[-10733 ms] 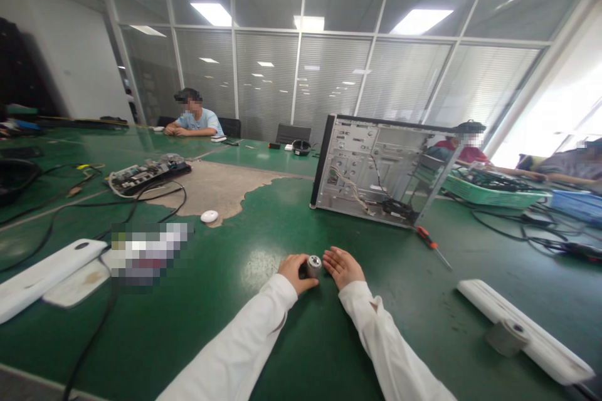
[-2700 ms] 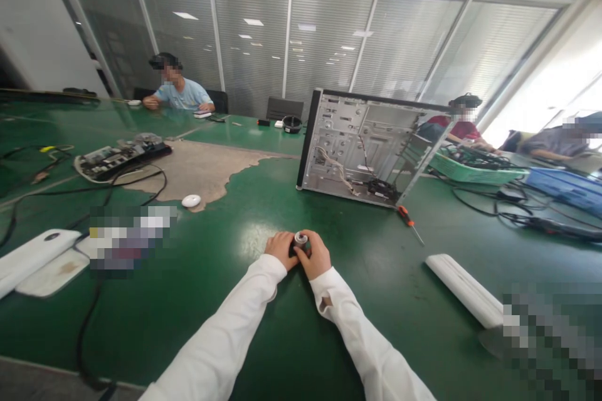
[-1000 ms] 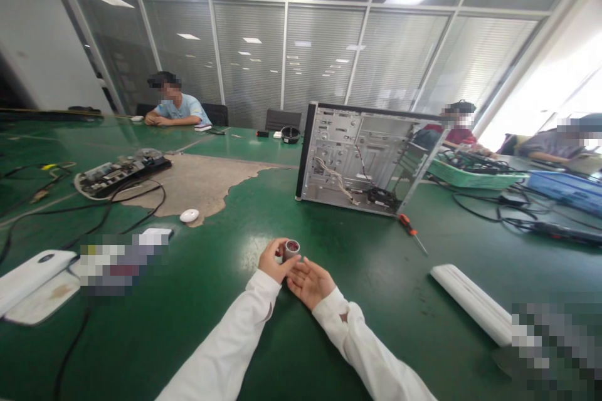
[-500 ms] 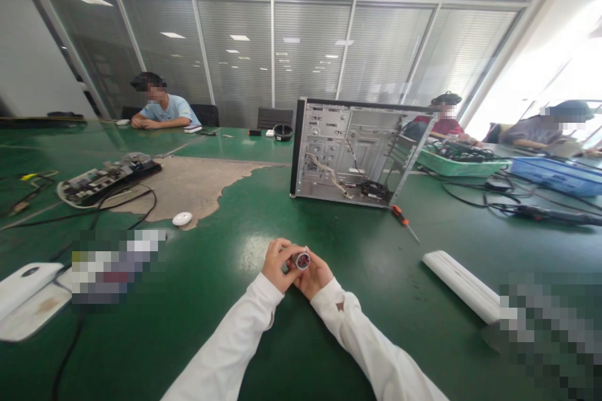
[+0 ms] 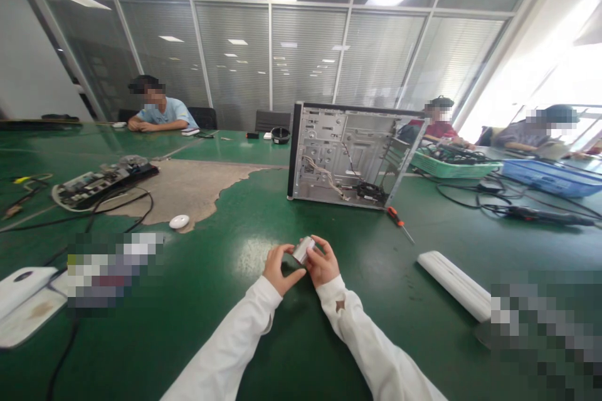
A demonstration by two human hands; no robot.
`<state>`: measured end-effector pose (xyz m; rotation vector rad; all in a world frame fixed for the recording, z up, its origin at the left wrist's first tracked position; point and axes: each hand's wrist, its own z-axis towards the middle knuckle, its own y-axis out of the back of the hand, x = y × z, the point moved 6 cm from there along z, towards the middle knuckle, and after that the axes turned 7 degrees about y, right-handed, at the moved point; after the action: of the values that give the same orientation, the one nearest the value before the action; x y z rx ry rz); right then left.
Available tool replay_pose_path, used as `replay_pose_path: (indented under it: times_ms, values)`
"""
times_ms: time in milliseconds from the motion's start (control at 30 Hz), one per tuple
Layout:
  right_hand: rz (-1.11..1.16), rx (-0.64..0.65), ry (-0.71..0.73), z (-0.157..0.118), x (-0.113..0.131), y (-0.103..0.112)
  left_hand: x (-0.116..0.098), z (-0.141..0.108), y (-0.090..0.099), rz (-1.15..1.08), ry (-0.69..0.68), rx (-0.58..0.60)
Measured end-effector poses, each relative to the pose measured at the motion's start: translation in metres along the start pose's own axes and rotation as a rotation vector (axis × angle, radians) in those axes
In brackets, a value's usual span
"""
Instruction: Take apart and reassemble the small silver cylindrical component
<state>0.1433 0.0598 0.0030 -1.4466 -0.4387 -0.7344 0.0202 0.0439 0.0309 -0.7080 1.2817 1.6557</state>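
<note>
A short silver metal cylinder [image 5: 303,250] is tilted between my hands, low over the green table. My right hand [image 5: 324,264] is closed on its right side with thumb and fingers. My left hand [image 5: 279,268] is open in a C shape, thumb and fingers apart. Its fingertips are near the cylinder's left end, and I cannot tell whether they touch it. Behind my hands stands an open computer case [image 5: 296,156], its side panel off, with wires and a black part inside. An orange-handled screwdriver [image 5: 396,216] lies by the case's right corner.
To the right are a white bar [image 5: 454,285], a green basket [image 5: 451,166] of cables and a blue basket [image 5: 550,178]. On the left lie an opened device [image 5: 101,183], a white round lid [image 5: 179,222] and black cables. Several people sit around the table [image 5: 235,338].
The cylinder has turned from its open end facing me to showing its side. My left hand has loosened and opened, while my right hand has closed round it.
</note>
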Motion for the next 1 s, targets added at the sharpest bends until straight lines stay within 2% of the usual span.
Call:
replay_pose_path:
  times_ms: [167,300,400,533,633,800,900,1000]
  values:
    - [-0.121,0.038,0.178,-0.006,0.014,-0.011,0.025,0.005,-0.015,-0.485,0.389,0.168]
    - [-0.176,0.083,0.229,-0.017,0.022,-0.024,0.030,-0.003,-0.026,-0.834,0.735,0.313]
    - [-0.238,0.095,0.272,-0.023,0.029,-0.030,0.027,-0.009,-0.029,-0.936,0.834,0.340]
    - [-0.328,0.063,0.309,-0.023,0.032,-0.026,0.029,-0.005,-0.024,-0.890,0.729,0.191]
    - [-0.307,0.048,0.244,-0.019,0.025,-0.018,0.030,0.002,-0.016,-0.719,0.579,0.060]
    - [-0.137,0.029,-0.009,-0.017,0.008,-0.012,0.010,0.006,0.011,-0.385,0.229,-0.159]
    - [-0.039,0.001,-0.144,-0.020,0.004,-0.011,-0.010,0.003,0.022,-0.096,0.005,-0.194]
    - [-0.005,0.002,-0.216,-0.022,0.003,-0.012,-0.029,-0.002,0.025,0.120,-0.249,-0.198]
